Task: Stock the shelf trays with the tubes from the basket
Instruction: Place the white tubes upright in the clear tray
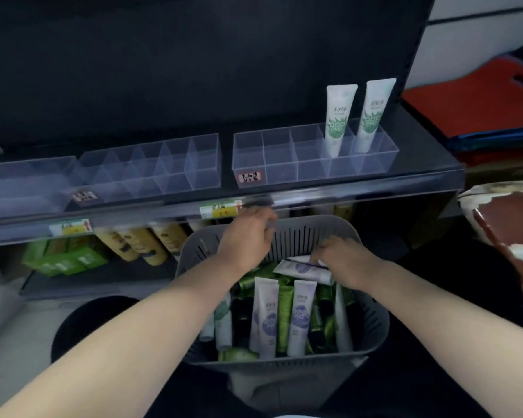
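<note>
Bare left hand (245, 236) and right hand (344, 257), forearms (151, 321) bare too; black trousers (82, 327) at the knees.

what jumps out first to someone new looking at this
Two white-and-green tubes stand upright in the right-hand clear tray on the shelf, alone among empty compartments. Below, a grey basket packed with tubes sits under both hands, the right hand gripping a white-and-purple tube and the left hand near its far rim.

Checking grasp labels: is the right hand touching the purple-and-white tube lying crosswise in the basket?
Touching. Head view: the right hand curls its fingers over the right end of the crosswise purple-and-white tube in the grey basket.
</note>
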Action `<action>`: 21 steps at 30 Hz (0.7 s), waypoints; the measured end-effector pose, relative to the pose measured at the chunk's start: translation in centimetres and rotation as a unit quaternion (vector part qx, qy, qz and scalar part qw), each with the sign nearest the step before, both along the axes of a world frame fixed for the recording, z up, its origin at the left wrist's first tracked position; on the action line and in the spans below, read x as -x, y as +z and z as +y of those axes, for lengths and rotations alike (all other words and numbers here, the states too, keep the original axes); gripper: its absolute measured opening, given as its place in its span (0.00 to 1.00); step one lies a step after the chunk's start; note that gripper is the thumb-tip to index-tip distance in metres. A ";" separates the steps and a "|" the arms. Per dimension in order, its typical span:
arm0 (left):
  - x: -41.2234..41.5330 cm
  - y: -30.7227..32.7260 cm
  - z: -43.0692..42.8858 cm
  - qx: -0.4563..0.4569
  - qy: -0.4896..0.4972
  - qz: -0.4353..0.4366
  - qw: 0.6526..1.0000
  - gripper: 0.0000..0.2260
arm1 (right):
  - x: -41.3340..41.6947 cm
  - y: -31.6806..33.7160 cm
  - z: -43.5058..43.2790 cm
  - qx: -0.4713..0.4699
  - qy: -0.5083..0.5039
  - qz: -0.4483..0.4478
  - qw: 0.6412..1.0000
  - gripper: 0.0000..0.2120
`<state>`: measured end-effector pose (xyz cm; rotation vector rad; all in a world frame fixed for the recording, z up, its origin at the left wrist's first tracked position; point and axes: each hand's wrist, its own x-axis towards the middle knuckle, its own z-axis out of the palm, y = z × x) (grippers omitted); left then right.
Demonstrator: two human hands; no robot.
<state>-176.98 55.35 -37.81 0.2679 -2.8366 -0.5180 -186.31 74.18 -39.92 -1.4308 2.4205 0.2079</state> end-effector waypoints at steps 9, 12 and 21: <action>-0.9 -4.4 -0.2 -0.049 0.025 -0.120 0.991 0.11 | -0.7 -1.1 0.3 -0.133 -0.003 -0.045 0.990 0.14; -1.4 -5.0 -0.5 -0.058 0.036 -0.129 0.989 0.11 | -0.6 -1.8 0.2 -0.111 -0.010 -0.080 0.991 0.12; -2.2 -5.3 -1.4 -0.075 0.076 -0.134 0.985 0.11 | -1.1 -1.2 -0.9 0.102 -0.122 -0.161 0.974 0.13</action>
